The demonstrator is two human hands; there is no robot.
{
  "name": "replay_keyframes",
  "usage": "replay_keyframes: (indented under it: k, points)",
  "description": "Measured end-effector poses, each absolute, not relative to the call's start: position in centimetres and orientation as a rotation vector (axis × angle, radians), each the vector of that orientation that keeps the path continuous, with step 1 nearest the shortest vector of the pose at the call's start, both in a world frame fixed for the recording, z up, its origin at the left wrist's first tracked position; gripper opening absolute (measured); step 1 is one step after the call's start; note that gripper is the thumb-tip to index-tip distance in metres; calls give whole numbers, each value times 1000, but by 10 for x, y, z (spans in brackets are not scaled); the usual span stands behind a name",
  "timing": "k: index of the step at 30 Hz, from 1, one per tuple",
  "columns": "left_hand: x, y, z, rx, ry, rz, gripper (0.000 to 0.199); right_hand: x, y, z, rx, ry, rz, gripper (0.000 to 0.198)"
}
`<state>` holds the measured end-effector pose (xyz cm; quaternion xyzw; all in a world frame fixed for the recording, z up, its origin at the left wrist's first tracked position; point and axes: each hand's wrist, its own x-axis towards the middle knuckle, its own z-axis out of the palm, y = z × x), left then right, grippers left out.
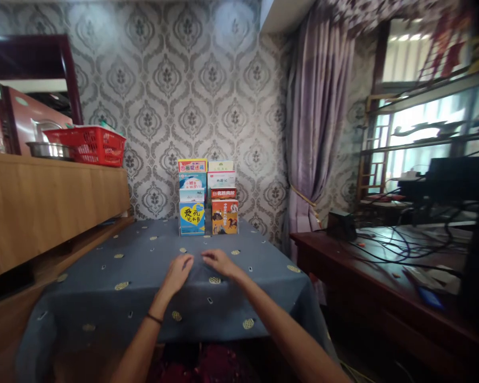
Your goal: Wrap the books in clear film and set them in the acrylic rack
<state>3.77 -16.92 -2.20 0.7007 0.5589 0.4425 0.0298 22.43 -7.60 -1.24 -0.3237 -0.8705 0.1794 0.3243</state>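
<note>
My left hand (181, 267) rests at the near middle of the blue-grey tablecloth (143, 266), fingers loosely bent, thumb apart, holding nothing. Facing it across a small gap is my right hand (219, 261), also without anything in it, its fingers slightly parted and pointing left. Beyond both hands, two stepped columns of upright books stand at the table's far side. A blue book with a yellow heart shape (192, 219) fronts the left column; an orange book (225, 217) fronts the right. Behind them rise a light blue book (191, 195) and a white-and-pink book (222, 180). Neither hand touches a book.
On the left, a wooden cabinet (56, 207) carries a red plastic basket (99, 144) and a metal pot (50, 150). A dark red desk (367, 266) with tangled black cables (399, 247) stands on the right. Patterned wallpaper and a purple curtain (315, 106) lie behind.
</note>
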Motion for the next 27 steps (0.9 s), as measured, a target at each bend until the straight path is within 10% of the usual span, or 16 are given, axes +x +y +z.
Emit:
replay_keyframes:
  k: [13,27]
  points:
    - [19,-19,101,1945,1416,1320,40,316,75,115,-975,-1839,388,29]
    - [21,23,54,1892,1230,1160,44,288,179,198,-1047,-1908,-195,40]
